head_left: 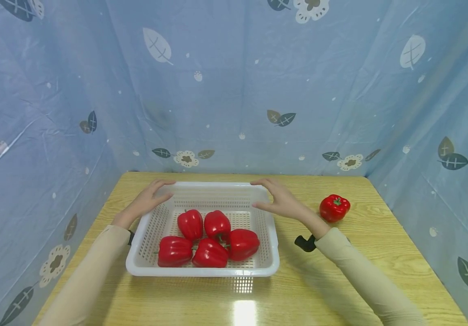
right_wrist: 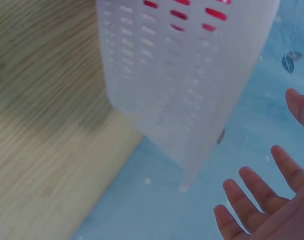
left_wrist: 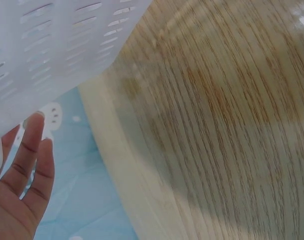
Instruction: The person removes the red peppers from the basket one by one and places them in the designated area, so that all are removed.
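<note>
A white perforated plastic basket [head_left: 144, 271] stands on the wooden table and holds several red bell peppers [head_left: 174, 251]. My left hand [head_left: 146, 201] is at the basket's far left corner, thumb and fingers apart. In the left wrist view its fingers [left_wrist: 31, 150] lie close against the basket wall [left_wrist: 56, 50]; whether they touch it I cannot tell. Over the far right corner hovers my right hand [head_left: 280, 201], its fingers loosely spread. The right wrist view shows those fingers [right_wrist: 247, 200] apart from the basket [right_wrist: 167, 95], with nothing held.
One more red bell pepper [head_left: 334, 208] sits on the table [head_left: 364, 253] to the right of the basket, beyond my right forearm. Blue patterned curtains [head_left: 226, 99] hang behind the table and along both sides. A dark strap [head_left: 305, 243] shows at my right wrist.
</note>
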### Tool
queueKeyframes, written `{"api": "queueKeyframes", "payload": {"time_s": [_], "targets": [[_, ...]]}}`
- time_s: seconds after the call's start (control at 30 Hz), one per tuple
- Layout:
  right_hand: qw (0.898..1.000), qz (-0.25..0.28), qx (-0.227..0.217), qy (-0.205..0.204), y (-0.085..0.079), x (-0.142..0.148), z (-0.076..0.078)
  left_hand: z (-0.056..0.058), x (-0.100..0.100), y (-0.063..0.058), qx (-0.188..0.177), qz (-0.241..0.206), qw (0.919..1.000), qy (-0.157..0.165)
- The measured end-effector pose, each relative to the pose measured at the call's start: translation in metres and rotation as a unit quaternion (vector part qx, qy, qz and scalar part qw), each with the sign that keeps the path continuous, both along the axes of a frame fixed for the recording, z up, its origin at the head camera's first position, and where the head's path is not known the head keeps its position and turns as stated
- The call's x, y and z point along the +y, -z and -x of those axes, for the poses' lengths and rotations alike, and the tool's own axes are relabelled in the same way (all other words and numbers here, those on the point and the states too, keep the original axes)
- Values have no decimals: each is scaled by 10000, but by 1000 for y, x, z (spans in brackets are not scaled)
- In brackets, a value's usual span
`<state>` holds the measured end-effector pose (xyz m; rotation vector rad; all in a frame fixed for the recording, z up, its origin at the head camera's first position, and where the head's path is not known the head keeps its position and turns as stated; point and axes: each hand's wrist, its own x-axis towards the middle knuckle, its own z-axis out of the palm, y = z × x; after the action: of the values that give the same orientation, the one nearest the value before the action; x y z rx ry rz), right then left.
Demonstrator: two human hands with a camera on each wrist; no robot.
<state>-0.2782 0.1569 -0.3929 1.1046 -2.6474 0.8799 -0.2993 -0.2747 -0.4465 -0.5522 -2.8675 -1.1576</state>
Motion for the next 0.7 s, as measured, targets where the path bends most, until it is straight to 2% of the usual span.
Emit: {"api": "queueKeyframes", "payload": {"time_s": [0.43, 0.7], "targets": [[9932, -543, -643, -807, -22, -37, 3, 0, 0, 1, 39, -71, 10000, 22], [9812, -1052, -1167, -1119, -25, -59, 8, 0, -1, 1, -1, -113, 9999, 19]]}}
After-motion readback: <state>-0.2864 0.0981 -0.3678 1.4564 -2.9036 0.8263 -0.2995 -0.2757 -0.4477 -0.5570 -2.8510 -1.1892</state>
